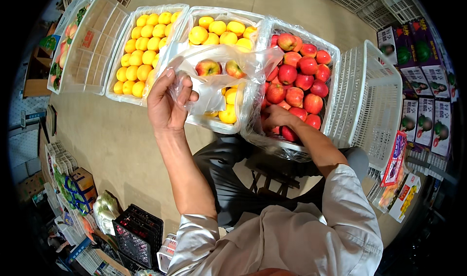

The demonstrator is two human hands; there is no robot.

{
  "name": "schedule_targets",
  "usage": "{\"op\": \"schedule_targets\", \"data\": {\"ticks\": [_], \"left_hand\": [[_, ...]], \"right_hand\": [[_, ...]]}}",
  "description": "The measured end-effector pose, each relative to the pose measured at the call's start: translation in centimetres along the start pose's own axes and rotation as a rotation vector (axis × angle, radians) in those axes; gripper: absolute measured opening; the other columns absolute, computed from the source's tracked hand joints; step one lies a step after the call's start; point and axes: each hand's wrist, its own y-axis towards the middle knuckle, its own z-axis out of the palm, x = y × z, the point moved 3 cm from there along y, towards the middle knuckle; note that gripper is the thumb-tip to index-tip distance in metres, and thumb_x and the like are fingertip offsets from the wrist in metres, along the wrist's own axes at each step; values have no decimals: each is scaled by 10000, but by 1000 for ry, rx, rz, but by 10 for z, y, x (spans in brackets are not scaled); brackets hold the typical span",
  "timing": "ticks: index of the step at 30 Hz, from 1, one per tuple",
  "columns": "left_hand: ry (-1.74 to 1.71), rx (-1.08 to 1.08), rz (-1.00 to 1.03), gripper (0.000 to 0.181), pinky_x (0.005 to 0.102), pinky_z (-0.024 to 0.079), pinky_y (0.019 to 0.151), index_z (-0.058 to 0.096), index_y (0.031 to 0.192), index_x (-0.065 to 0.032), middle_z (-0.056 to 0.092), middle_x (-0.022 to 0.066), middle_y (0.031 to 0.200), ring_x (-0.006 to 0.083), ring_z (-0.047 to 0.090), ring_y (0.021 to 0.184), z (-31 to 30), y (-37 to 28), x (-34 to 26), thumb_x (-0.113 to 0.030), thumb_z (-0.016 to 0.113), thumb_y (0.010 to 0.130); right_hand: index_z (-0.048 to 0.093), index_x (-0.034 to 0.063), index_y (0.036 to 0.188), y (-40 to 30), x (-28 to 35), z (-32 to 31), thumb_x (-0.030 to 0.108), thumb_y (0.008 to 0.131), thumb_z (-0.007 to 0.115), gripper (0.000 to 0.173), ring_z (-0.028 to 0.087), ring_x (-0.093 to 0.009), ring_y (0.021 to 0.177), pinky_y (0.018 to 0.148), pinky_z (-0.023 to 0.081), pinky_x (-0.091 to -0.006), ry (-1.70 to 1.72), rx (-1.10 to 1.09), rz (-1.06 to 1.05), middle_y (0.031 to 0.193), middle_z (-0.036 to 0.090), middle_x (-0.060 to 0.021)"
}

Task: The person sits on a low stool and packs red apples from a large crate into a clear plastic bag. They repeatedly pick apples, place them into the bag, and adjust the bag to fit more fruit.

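My left hand is raised and pinches the edge of a clear plastic bag. Two red-and-yellow apples show inside this bag, which spreads over the middle crate of round yellow fruit. Down in the near left corner of a plastic-lined white crate, my right hand reaches among red apples. Its fingertips are partly hidden, so whether they grip an apple is unclear.
Another crate of yellow fruit stands left, beside a tilted white crate with peaches behind it. At right are stacked white baskets and printed cartons. Black crates sit at lower left. A dark stool is between my legs.
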Motion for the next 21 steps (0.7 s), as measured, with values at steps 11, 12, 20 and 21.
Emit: {"op": "schedule_targets", "data": {"ticks": [11,12,20,21], "left_hand": [[-196,123,-89,381,295,444,481,540,1327,13,687,261,963,169,508,572,5,-6,0,-168,540,992],[-194,130,-89,377,286,435,469,543,1325,7,688,263,964,164,501,562,6,-5,0,-169,541,992],[-62,133,1,486,226,373,433,438,1412,73,670,230,1006,116,430,530,7,-9,-2,-188,516,1010],[-60,129,7,487,225,371,433,437,1411,75,667,223,1003,114,429,530,9,-7,-1,-189,515,1010]], "right_hand": [[560,-22,1321,-53,76,-20,363,868,701,610,655,-219,845,685,523,-328,1514,122,-490,1131,665,-136],[547,-33,1344,-50,96,-29,345,857,708,638,665,-235,909,732,537,-337,1465,81,-522,1194,656,-145],[663,-39,1180,19,217,-97,327,821,715,515,679,-278,1002,853,546,-402,308,-591,-307,1105,701,-157],[674,-22,1161,29,218,-106,331,823,709,491,681,-293,996,848,545,-407,118,-683,-284,1102,700,-168]]}}
